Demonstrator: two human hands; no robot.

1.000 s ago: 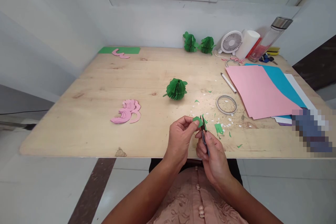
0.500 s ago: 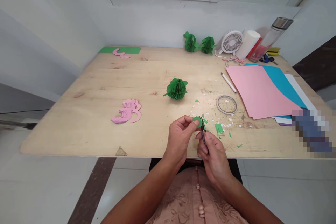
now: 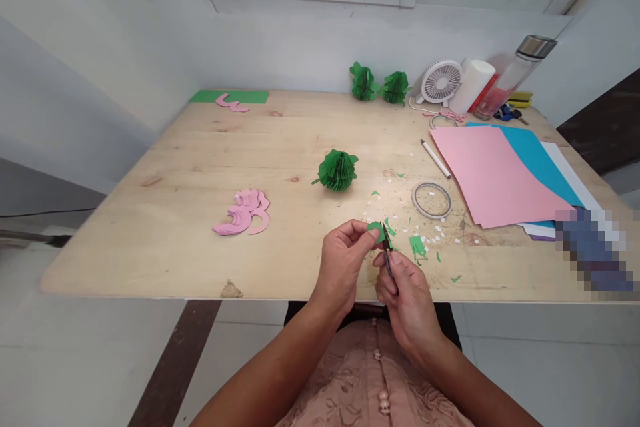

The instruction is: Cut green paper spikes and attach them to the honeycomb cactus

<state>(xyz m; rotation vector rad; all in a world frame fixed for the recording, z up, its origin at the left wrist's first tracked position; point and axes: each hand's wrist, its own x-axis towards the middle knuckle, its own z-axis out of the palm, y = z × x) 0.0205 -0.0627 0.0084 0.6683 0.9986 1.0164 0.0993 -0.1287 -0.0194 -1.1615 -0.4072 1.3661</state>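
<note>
pen (image 3: 435,159) left of paper stack (image 3: 500,177)

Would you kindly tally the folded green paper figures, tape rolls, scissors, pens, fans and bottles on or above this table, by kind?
Folded green paper figures: 3
Tape rolls: 2
Scissors: 1
Pen: 1
Fan: 1
Bottle: 1
Total: 9

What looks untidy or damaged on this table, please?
Green and white paper scraps lie scattered right of the scissors, looking untidy. On the table, by its near edge, a brownish patch looks like surface damage.
</note>
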